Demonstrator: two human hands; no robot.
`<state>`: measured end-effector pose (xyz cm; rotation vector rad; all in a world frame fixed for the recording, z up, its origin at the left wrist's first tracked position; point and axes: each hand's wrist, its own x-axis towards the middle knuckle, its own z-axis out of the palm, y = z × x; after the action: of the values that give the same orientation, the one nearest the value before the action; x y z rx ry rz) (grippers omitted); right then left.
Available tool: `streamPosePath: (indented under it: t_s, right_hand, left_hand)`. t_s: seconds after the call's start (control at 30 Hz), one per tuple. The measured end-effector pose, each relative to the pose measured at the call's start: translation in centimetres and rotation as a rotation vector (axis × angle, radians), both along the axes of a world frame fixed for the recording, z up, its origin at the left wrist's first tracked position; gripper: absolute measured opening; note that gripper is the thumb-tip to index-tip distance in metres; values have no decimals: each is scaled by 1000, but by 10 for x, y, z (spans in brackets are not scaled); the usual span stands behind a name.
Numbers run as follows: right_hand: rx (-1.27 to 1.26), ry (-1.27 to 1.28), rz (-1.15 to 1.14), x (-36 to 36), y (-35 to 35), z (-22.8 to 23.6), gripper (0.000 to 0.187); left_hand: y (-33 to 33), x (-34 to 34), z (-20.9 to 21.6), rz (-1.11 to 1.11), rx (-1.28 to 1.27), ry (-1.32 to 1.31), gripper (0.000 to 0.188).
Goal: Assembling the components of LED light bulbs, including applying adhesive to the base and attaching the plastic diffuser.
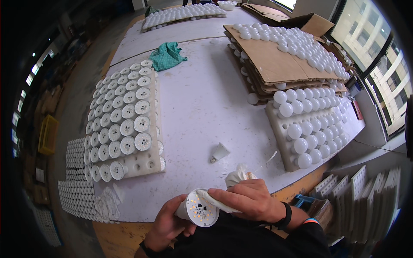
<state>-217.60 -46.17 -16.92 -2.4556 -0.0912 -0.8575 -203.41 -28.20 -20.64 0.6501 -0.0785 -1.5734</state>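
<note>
My left hand (167, 223) grips a white lamp base (198, 210) whose round board of small yellow chips faces up. My right hand (249, 198) presses a white cloth (234, 177) against the rim of that base. Both hands are close to my body at the table's near edge. A second loose white lamp base (219, 152) lies on its side on the table just beyond my hands.
A white foam tray (144, 162) of open lamp bases stands at the left. A tray (284, 129) of white bulb domes stands at the right, with stacked cardboard layers (271, 60) of domes behind it. A green rag (167, 55) lies further back.
</note>
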Motion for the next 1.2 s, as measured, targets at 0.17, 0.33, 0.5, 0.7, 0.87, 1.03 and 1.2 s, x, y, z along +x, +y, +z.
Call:
streamPosePath:
  t_s: [0.17,0.33,0.5,0.7,0.87,1.03,1.2]
  right_hand:
    - [5,-7,2,2,-1,0,38]
    - [-18,-53,-22,3,-2,-2,39]
    - [-7,-43,-25,4,-2,-2,35]
    - [-13,-65,-40,7,-1,-6,27]
    - [-12,22,-30,5,-1,-4,27]
    - [36,-25,-26,7,0,-6,24]
    - [57,-5,-20,8,2,-6,25]
  left_hand:
    - [6,4,-5,38,11,-84,48]
    - [7,3,-1,135,-86,-97,45]
    - [7,1,6,228,-94,-237,45]
    - [8,-1,10,288,-133,-317,38]
    - [5,-1,12,356,-143,-352,32]
    - [4,-1,15,360,-139,-434,26]
    - [5,-1,15,437,-128,-555,15]
